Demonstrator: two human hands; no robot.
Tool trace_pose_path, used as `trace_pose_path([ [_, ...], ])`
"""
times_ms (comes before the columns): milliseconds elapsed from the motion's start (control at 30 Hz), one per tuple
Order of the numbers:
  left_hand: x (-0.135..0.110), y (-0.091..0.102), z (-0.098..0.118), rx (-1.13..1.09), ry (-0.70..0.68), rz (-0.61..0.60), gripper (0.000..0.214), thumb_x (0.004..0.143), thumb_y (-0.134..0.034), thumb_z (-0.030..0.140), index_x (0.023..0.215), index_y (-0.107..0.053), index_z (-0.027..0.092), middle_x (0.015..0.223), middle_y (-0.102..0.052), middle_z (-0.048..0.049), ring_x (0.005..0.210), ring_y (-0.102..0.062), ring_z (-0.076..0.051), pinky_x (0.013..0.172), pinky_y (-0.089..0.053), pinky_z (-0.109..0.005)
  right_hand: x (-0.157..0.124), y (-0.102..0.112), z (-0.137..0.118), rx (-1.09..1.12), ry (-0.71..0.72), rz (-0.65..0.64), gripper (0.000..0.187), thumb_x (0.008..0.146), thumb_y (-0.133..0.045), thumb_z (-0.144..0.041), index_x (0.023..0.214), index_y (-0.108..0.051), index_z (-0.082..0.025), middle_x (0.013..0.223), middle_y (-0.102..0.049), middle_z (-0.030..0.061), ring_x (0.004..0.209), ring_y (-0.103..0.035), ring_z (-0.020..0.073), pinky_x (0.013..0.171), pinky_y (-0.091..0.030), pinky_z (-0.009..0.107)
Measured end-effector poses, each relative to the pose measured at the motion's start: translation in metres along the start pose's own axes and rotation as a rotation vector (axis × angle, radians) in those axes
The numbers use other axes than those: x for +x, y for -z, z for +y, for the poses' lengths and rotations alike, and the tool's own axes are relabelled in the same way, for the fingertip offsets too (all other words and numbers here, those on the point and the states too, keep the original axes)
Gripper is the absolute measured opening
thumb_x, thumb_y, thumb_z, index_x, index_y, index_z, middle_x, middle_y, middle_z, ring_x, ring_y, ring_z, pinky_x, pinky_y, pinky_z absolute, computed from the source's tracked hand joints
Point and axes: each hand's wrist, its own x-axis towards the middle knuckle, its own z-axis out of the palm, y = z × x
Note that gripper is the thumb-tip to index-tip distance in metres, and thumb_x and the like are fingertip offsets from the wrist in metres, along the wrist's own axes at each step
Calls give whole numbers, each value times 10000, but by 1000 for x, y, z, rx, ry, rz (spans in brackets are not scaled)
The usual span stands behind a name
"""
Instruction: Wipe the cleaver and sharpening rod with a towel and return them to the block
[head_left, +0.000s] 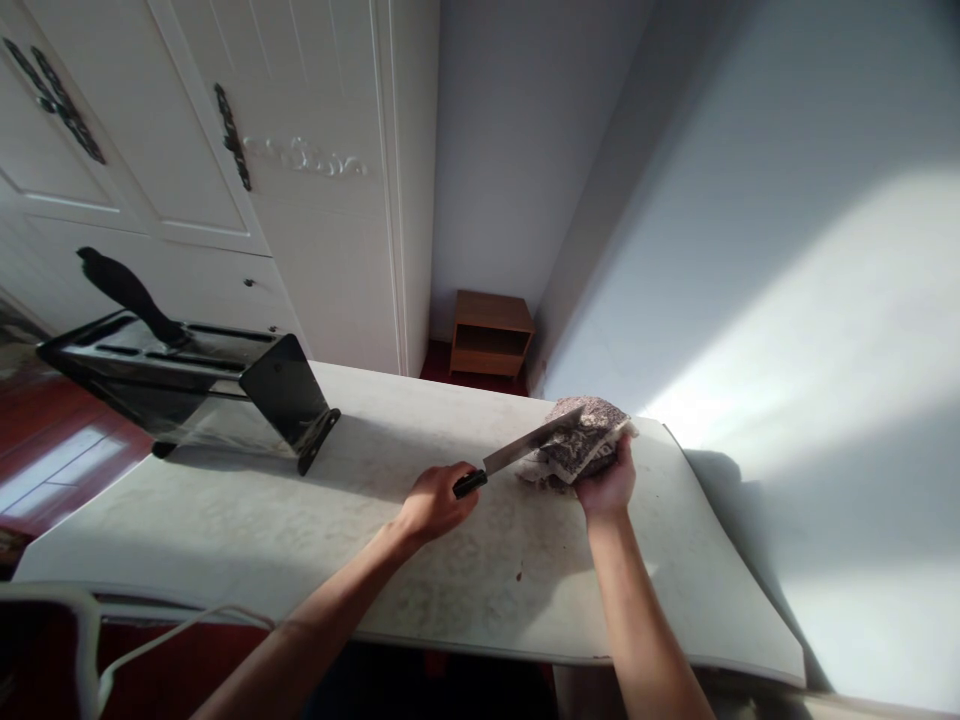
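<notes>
Left hand (435, 503) grips flat-bladed knife (525, 445); right hand (609, 488), crumpled speckled cloth (595, 437).

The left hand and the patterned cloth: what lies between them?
The knife blade; the head view shows it reaching from the left hand to overlap the patterned cloth.

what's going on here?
Someone is working with bare hands at a white table. The left hand grips the black handle of a knife with a broad grey metal blade. The right hand holds a crumpled, grey-brown and white patterned cloth; the blade overlaps it in view, though exact contact is hard to tell. A black slotted knife rack stands at the table's left end, a black handle sticking up from it.
</notes>
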Motion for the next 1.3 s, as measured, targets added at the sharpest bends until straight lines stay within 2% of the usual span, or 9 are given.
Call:
trace_pose_path([
  [200, 1, -1, -4, 120, 61, 75, 243, 813, -557, 277, 1023, -660, 211, 903, -697, -26, 861, -649, -202, 732, -418, -266, 0, 5, -1, 26, -25, -63, 480, 902, -415, -522, 1201, -606, -200, 1170, -645, 73, 1116, -590, 243, 973, -451, 459],
  [433, 4, -7, -14, 193, 38, 169, 267, 825, -572, 259, 1082, -631, 214, 1069, -670, -15, 975, -616, -195, 839, -406, -270, -5, 5, 1, 14, -8, -150, 446, 895, -438, -514, 1192, -607, -227, 1177, -645, 59, 1085, -606, 235, 972, -451, 467],
  [700, 4, -5, -13, 243, 147, 193, 257, 850, -565, 279, 1082, -645, 204, 1060, -662, -42, 989, -605, -197, 853, -396, -267, -12, -2, 8, -75, 32, -141, 466, 902, -465, -505, 1209, -616, -189, 1136, -666, 79, 1054, -628, 223, 955, -472, 398],
  [833, 5, -2, -10, 279, 209, 169, 245, 843, -546, 244, 1055, -664, 212, 1022, -671, -35, 962, -610, -211, 820, -391, -281, -16, -3, 12, -114, 24, -235, 491, 895, -476, -523, 1209, -622, -175, 1207, -634, 89, 1116, -600, 220, 962, -469, 368],
  [1067, 5, -2, -10, 330, 254, 175, 181, 847, -529, 286, 965, -630, 194, 916, -664, -38, 876, -613, -205, 726, -362, -275, -18, -3, 17, -124, -57, -246, 433, 869, -530, -528, 1201, -629, -268, 1259, -609, 32, 1141, -586, 214, 930, -496, 383],
  [1200, 6, 0, -10, 329, 274, 164, 164, 848, -518, 299, 946, -598, 196, 887, -660, -40, 849, -612, -210, 695, -344, -279, -19, -4, 23, -102, -86, -292, 420, 864, -552, -501, 1202, -627, -263, 1243, -619, 28, 1162, -572, 205, 969, -475, 380],
  [1300, 7, 1, -9, 320, 292, 168, 164, 853, -514, 314, 948, -578, 197, 887, -654, -45, 846, -610, -212, 682, -336, -280, -23, -5, 32, -96, -155, -280, 409, 848, -578, -483, 1181, -634, -252, 1198, -643, 28, 1124, -594, 211, 962, -481, 397],
])
